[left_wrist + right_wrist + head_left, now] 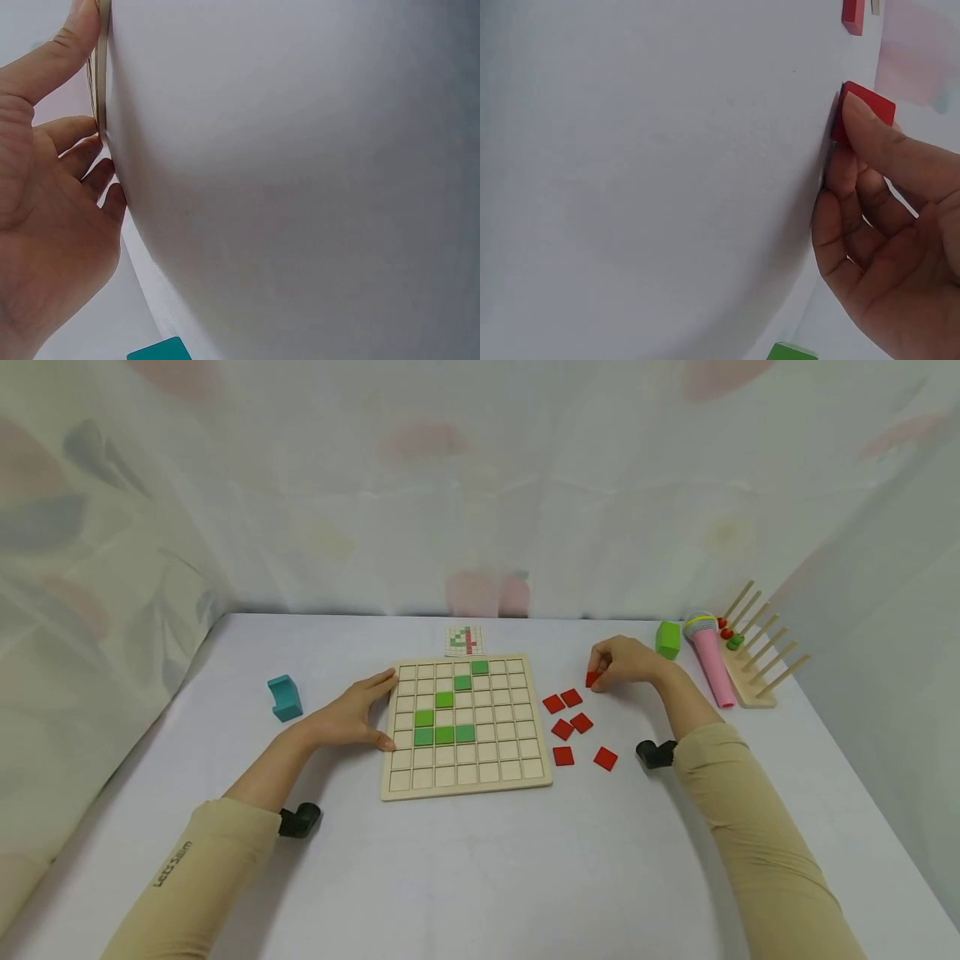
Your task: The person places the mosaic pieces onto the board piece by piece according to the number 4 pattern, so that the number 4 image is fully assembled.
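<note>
A wooden grid board [489, 772] lies on the white table with several green tiles [444, 700] in its cells. My left hand [347, 718] rests at the board's left edge, thumb and fingers spread along it; the left wrist view shows the thumb and fingertips at the thin edge. To the right of the board, my right hand [624, 660] pinches a red square tile [881, 109] between thumb and fingers, the tile tilted up close over the table. Several other red tiles [562, 756] lie loose between that hand and the board.
Behind the board is a small pattern card [464, 641]. A teal curved block [285, 697] stands at left. Toward the back right are a green block [667, 640], a pink toy microphone [712, 664] and a wooden rack with upright pegs [761, 672].
</note>
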